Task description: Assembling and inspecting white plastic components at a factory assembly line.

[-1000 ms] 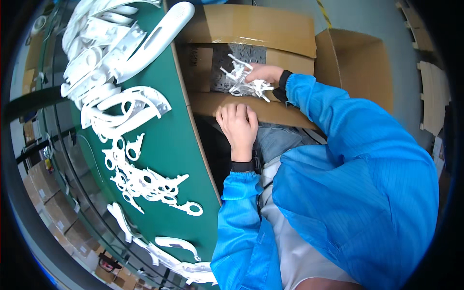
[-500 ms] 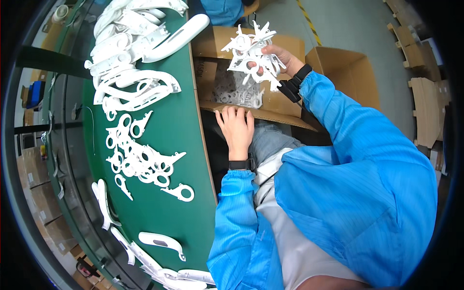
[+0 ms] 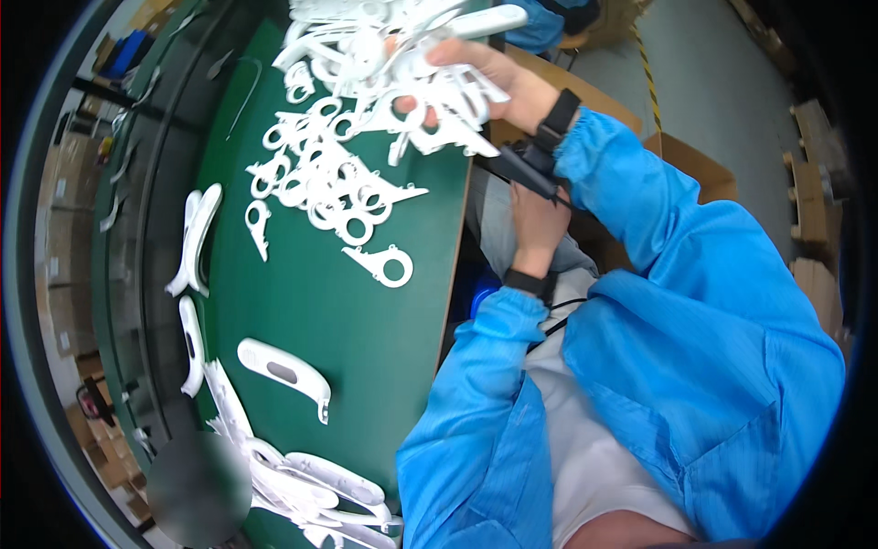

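- We see one right hand (image 3: 517, 87), closed around a bunch of white ring parts (image 3: 457, 101); the parts overlap, so we cannot count them exactly. The bunch is held above the green table (image 3: 366, 348), near its right edge.
- We see one left hand (image 3: 540, 224), low beside the table; its fingers are hidden, so we cannot tell if it is open or holding something.
- There are two black wristbands, one on each wrist, and one dark device (image 3: 526, 171) below the right wrist.
- Below the bunch lies one pile of ring parts (image 3: 320, 178), more than ten, overlapping.
- One single ring part (image 3: 395, 267) lies just beside this pile, toward us.
- At the far end we see one heap of larger white parts (image 3: 366, 27); we cannot count it.
- Nearer to us lies one curved white piece (image 3: 285, 371), alone, with one oval slot.
- Along the left side there is one narrow white piece (image 3: 190, 346).
- At the near end is one stack of long white pieces (image 3: 311, 489), several, not countable.
- To the right, we see one open cardboard box (image 3: 690, 165).
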A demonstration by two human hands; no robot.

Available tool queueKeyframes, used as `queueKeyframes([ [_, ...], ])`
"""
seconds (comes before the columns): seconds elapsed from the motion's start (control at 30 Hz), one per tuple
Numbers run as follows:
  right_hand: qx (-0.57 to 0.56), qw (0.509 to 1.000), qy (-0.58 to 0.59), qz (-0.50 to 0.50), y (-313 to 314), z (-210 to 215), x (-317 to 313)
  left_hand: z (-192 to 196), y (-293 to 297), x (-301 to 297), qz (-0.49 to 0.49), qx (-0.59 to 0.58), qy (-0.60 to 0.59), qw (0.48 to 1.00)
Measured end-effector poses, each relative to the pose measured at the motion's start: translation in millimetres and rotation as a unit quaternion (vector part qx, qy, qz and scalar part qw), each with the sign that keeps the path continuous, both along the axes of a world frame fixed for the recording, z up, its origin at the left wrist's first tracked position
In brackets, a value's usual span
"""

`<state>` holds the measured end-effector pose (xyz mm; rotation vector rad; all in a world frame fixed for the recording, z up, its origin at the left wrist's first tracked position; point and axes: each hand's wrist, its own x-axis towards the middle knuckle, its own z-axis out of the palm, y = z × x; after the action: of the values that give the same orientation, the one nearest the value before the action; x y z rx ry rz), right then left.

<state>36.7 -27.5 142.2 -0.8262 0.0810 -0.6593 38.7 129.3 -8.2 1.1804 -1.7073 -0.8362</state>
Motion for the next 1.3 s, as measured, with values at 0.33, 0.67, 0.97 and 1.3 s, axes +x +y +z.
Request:
queueKeyframes([
  [0.33, -0.306, 0.789, 0.524, -0.095, -25, 22, 136, -5, 19, -35, -0.176, 0.018, 0.143, 0.974],
  [0.67, -0.543, 0.517, 0.66, -0.051, -40, 44, 150, 237, 62, 178, -0.025, 0.094, -0.139, 0.985],
  [0.97, -0.661, 0.519, 0.463, -0.28, -61, 14, 139, 170, -133, 438, 0.388, 0.08, -0.342, 0.852],
  [1.3, -0.399, 0.826, 0.35, -0.19, -54, 53, 104, 135, -173, 452, 0.346, 0.2, -0.476, 0.783],
])
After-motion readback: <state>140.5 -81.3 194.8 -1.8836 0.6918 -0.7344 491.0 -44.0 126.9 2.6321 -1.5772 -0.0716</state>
